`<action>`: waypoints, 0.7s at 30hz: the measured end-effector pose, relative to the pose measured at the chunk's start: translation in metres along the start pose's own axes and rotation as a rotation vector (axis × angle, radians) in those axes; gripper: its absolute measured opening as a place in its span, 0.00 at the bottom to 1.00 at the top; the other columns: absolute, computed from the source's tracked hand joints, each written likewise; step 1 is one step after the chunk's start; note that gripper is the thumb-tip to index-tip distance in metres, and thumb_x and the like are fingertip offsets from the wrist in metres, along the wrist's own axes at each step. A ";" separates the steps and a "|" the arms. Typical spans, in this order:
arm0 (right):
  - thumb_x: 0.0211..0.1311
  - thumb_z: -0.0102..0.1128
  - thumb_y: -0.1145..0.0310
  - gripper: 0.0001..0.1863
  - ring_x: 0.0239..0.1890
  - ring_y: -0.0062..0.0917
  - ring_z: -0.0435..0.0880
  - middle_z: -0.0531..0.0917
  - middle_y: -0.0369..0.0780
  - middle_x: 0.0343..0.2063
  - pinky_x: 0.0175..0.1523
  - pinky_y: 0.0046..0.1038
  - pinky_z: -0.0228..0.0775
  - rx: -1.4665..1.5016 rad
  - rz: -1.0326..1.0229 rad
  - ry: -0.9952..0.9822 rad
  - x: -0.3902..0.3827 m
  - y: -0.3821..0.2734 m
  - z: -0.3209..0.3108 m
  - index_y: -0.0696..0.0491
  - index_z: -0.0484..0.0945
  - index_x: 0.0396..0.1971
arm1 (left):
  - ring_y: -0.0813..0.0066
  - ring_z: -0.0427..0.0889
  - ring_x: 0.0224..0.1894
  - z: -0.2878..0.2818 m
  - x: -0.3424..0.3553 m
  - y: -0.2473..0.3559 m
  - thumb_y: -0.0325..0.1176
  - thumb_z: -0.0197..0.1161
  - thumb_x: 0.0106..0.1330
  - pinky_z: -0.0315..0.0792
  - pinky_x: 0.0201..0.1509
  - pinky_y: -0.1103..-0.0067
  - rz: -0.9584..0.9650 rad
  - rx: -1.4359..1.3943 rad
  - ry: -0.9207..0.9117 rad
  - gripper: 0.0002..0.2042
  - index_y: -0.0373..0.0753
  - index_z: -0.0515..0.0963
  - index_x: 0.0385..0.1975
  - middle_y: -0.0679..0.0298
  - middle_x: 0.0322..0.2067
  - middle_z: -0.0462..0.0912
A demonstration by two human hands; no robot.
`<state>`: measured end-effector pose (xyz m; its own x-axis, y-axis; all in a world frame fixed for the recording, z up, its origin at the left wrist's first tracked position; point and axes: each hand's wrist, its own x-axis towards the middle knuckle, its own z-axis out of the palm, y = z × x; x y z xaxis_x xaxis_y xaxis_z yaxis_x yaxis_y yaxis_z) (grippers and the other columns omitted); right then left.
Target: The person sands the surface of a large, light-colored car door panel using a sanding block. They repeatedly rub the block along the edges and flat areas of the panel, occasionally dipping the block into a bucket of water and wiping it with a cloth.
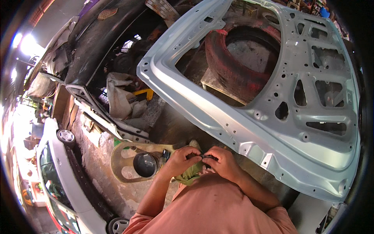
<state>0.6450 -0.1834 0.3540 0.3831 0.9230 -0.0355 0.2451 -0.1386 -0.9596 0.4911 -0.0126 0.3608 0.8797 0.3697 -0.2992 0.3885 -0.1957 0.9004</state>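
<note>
Close together in front of my body, my left hand (182, 159) and my right hand (222, 163) pinch a small dark piece (203, 156) between the fingertips. It is too small to name. A dark band is on my left wrist. Just beyond my hands lies a silver-grey car tailgate panel (218, 123), with a large window opening and many holes. Its near edge is close to my right hand but apart from it. Through the opening shows a red-stained tyre (220, 60) on a low wooden support (224, 89).
Left of my hands stands a beige plastic chair (117, 165) with a dark round container (145, 164) on it. A silver car (83, 191) is parked at the far left. A dark vehicle body (97, 43), crumpled sheeting (119, 95) and a yellow object (145, 94) lie beyond.
</note>
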 end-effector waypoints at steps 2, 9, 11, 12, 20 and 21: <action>0.64 0.73 0.69 0.11 0.42 0.45 0.84 0.85 0.45 0.37 0.45 0.41 0.77 -0.095 -0.028 -0.001 0.015 -0.013 0.003 0.58 0.84 0.42 | 0.78 0.83 0.42 -0.019 0.009 -0.002 0.26 0.71 0.69 0.77 0.44 0.77 0.043 -0.049 -0.035 0.06 0.34 0.85 0.42 0.63 0.38 0.86; 0.63 0.73 0.73 0.08 0.41 0.38 0.86 0.86 0.44 0.38 0.47 0.37 0.79 0.028 0.010 0.202 0.068 -0.042 0.040 0.58 0.84 0.40 | 0.67 0.86 0.40 -0.091 0.039 -0.006 0.27 0.73 0.65 0.79 0.40 0.72 0.297 -0.016 -0.068 0.07 0.36 0.85 0.40 0.59 0.37 0.86; 0.65 0.71 0.72 0.07 0.43 0.43 0.85 0.85 0.44 0.38 0.49 0.40 0.79 -0.061 -0.039 0.223 0.082 -0.046 0.045 0.56 0.83 0.40 | 0.67 0.87 0.40 -0.105 0.047 -0.012 0.27 0.73 0.64 0.79 0.40 0.72 0.332 -0.017 -0.089 0.07 0.37 0.85 0.40 0.60 0.36 0.86; 0.66 0.70 0.72 0.07 0.43 0.43 0.86 0.85 0.44 0.38 0.48 0.40 0.79 -0.132 -0.039 0.210 0.086 -0.048 0.047 0.56 0.83 0.40 | 0.67 0.87 0.40 -0.111 0.051 -0.011 0.27 0.73 0.64 0.79 0.41 0.72 0.326 -0.001 -0.107 0.07 0.37 0.85 0.40 0.60 0.36 0.86; 0.68 0.65 0.72 0.05 0.43 0.42 0.85 0.85 0.41 0.39 0.47 0.41 0.80 -0.576 0.039 0.264 0.100 -0.077 0.008 0.54 0.83 0.40 | 0.66 0.88 0.44 -0.189 0.105 -0.121 0.53 0.67 0.72 0.82 0.52 0.69 -0.098 -0.742 0.084 0.22 0.37 0.86 0.47 0.57 0.46 0.89; 0.68 0.65 0.72 0.04 0.43 0.42 0.85 0.85 0.41 0.39 0.48 0.42 0.80 -0.618 0.036 0.242 0.105 -0.076 0.005 0.53 0.83 0.41 | 0.65 0.88 0.46 -0.194 0.112 -0.138 0.59 0.64 0.72 0.81 0.55 0.68 -0.328 -0.935 0.053 0.27 0.36 0.84 0.50 0.55 0.48 0.88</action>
<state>0.6621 -0.0740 0.4221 0.5724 0.8171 0.0682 0.6662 -0.4149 -0.6196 0.4827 0.2317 0.2648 0.7450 0.3221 -0.5842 0.2175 0.7106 0.6692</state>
